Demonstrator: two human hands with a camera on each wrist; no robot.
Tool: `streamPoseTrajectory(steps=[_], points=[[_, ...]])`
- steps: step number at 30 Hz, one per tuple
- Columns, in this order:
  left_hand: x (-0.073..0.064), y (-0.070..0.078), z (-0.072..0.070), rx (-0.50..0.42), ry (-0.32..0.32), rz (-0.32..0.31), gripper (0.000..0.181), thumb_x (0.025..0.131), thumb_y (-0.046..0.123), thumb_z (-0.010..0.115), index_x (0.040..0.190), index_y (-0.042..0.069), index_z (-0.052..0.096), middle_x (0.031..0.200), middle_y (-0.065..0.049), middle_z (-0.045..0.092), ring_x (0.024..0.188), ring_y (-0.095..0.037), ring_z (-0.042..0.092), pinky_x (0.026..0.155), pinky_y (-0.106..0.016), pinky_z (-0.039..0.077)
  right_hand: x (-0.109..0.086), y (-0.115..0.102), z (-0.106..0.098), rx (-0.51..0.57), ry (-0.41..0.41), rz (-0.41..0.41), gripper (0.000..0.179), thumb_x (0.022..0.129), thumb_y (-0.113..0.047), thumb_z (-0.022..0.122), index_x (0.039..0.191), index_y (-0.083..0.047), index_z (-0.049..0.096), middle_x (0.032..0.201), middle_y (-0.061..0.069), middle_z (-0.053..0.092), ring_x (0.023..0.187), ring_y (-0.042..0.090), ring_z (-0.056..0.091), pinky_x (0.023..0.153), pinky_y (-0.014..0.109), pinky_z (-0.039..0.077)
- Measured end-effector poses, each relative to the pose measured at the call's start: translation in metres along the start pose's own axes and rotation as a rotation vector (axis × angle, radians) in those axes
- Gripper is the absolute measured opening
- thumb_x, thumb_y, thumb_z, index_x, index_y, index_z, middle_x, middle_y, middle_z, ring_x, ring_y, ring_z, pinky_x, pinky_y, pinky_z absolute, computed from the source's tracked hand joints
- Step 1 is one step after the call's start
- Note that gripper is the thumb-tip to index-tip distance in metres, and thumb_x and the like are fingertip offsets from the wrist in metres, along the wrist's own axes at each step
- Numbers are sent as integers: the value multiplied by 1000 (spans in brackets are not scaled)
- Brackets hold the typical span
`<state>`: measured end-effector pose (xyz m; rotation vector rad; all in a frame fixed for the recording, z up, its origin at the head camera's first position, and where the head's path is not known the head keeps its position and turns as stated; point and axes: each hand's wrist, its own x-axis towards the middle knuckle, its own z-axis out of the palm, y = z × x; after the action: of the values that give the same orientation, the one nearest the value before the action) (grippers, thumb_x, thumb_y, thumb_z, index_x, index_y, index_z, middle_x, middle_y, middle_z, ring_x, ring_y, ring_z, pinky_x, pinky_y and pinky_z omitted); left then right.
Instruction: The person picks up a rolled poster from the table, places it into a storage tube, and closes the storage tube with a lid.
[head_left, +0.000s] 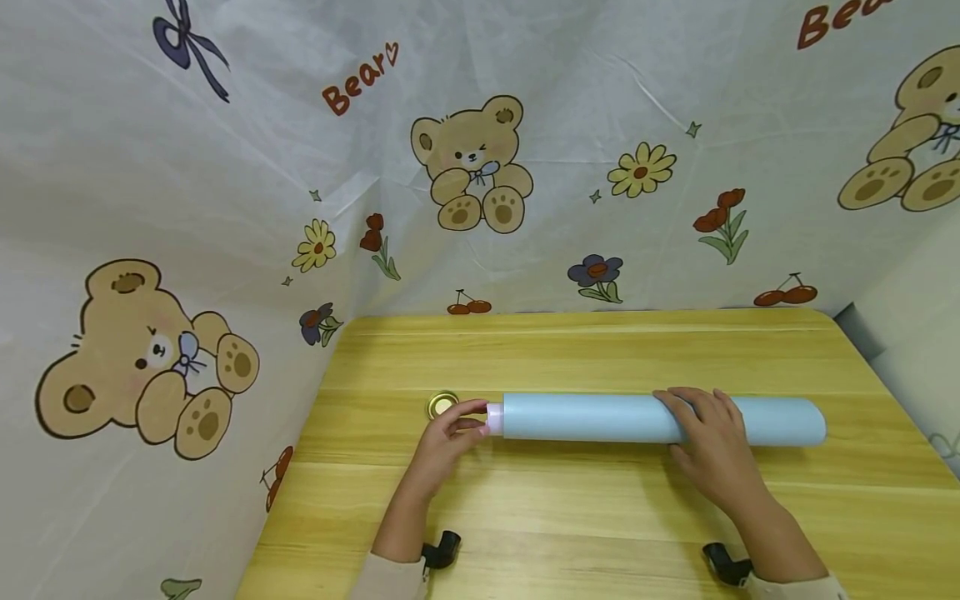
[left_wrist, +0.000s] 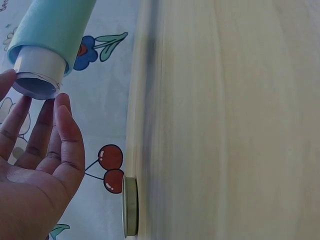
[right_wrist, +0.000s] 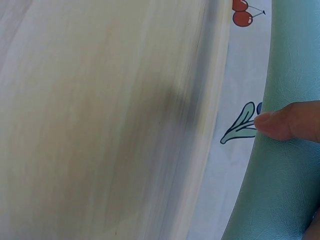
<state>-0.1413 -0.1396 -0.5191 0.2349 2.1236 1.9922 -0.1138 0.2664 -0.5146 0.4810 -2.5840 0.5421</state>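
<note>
A light blue roll of leather-textured sheet [head_left: 585, 418] lies lengthwise across the wooden table. From its left end sticks out a short pale tube [left_wrist: 40, 61], whose hollow opening shows in the left wrist view. My left hand [head_left: 444, 440] pinches the rim of that tube between thumb and fingertips. Over the right half of the roll, my right hand [head_left: 712, 446] grips it, fingers across the top and thumb on the near side. The right wrist view shows the thumb [right_wrist: 287, 122] lying against the blue surface. Just behind the left fingers lies a round gold lid [head_left: 442, 405].
The wooden tabletop [head_left: 585, 517] runs back to a white cloth [head_left: 555, 250] printed with bears, flowers and cherries, which also hangs along the left side. Black wrist mounts [head_left: 442, 550] sit at both sleeves, low over the table.
</note>
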Motion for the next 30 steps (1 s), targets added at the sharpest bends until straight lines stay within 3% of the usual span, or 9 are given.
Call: streamPoseTrajectory(steps=[5,16,22,30], points=[[1,-1,3,3,-12,12,43,95,18,71,137,13,62,140,-12,59,118,-29,59,98,-43,55,-1,-1,0,0,-4,-3,98,51,10,92,139,-14,56,133,18,55,123,42,48,120,60,20],[0,0,8,45,7,-8,33,100,23,65,132,25,66,135,-1,62,115,-20,60,98,-46,52,1,-6,0,8,-5,-7,97,51,11,92,139,-12,57,133,17,55,122,42,49,120,60,20],[1,0,9,72,-15,-1,33,102,27,62,135,24,65,138,-3,59,117,-22,57,96,-37,53,2,-7,1,5,-8,-4,97,51,11,92,139,-13,56,133,17,55,122,42,48,120,59,20],[4,-2,12,41,-16,-29,36,102,23,61,137,16,63,139,-5,56,116,-17,58,98,-41,53,3,-8,4,0,-14,1,96,52,10,92,139,-14,56,133,18,55,123,42,48,121,58,19]])
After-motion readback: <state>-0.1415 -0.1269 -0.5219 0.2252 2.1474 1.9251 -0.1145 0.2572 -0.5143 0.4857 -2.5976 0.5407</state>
